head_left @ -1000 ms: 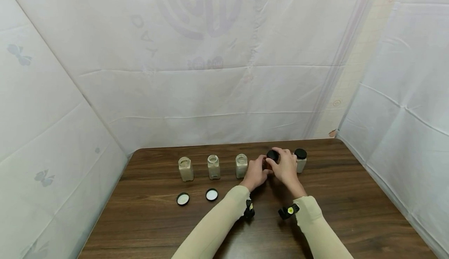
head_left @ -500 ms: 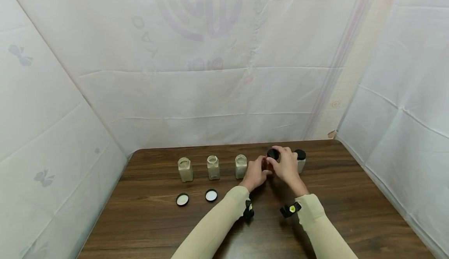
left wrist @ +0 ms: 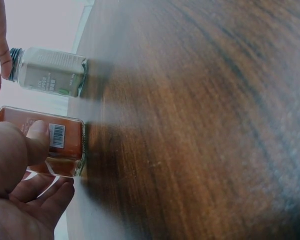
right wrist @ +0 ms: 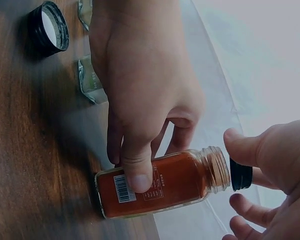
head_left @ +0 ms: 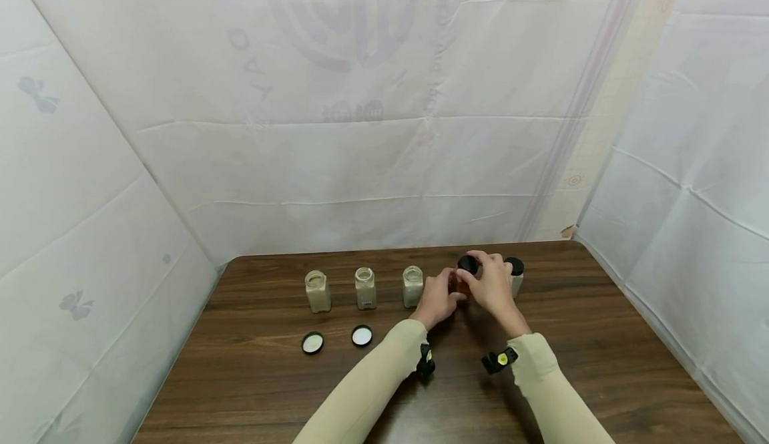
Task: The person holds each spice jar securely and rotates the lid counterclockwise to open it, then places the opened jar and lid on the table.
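My left hand (head_left: 436, 298) grips the body of a glass spice jar (right wrist: 182, 180) filled with red-orange powder, its thumb beside the barcode label. The jar stands upright on the table. Between the thumb and fingers of my right hand (head_left: 494, 289) is a black screw lid (right wrist: 241, 174). In the right wrist view this lid sits just off the jar's bare threaded neck, with a thin gap between them. Close on the right stands a capped jar (left wrist: 52, 72) of pale powder, partly behind my right hand in the head view.
Three uncapped jars of pale powder, a left one (head_left: 318, 295), a middle one (head_left: 365, 290) and a right one (head_left: 412, 288), stand in a row to the left. Two black lids lie upturned before them, one left (head_left: 312, 342), one right (head_left: 362, 335). White sheeting (head_left: 372, 163) surrounds the wooden table (head_left: 252, 390).
My right hand and wrist have shifted very slightly to the right, and the lid with them is a touch higher. My left hand keeps its grip on the jar in the same spot.
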A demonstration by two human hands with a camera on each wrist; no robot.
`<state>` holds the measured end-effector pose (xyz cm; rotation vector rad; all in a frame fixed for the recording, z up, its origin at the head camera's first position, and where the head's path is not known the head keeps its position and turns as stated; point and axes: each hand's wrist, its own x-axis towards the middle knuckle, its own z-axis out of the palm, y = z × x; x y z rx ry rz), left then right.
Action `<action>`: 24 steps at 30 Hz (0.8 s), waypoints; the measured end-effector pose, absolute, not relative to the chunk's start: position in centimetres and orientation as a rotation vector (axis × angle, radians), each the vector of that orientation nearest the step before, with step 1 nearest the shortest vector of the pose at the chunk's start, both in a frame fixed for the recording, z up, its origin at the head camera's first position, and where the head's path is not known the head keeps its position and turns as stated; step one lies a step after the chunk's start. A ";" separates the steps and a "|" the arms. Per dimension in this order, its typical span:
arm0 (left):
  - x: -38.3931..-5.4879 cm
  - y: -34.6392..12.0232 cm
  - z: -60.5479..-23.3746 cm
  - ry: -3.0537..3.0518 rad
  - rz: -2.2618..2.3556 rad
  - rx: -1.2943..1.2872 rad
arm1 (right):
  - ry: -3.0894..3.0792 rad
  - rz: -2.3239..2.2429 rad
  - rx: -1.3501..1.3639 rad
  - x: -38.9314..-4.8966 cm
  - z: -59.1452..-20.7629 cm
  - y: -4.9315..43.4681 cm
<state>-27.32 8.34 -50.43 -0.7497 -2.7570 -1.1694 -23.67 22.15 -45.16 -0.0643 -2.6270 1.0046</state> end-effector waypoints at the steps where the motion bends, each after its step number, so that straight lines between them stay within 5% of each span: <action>1: -27.3 8.3 -50.4 -2.756 -1.172 -0.753 | -2.620 1.004 -0.064 -23.6 -45.2 22.2; 24: -27.5 8.5 -50.9 -2.775 -1.178 -0.721 | -2.561 1.033 -0.115 -22.6 -44.8 23.4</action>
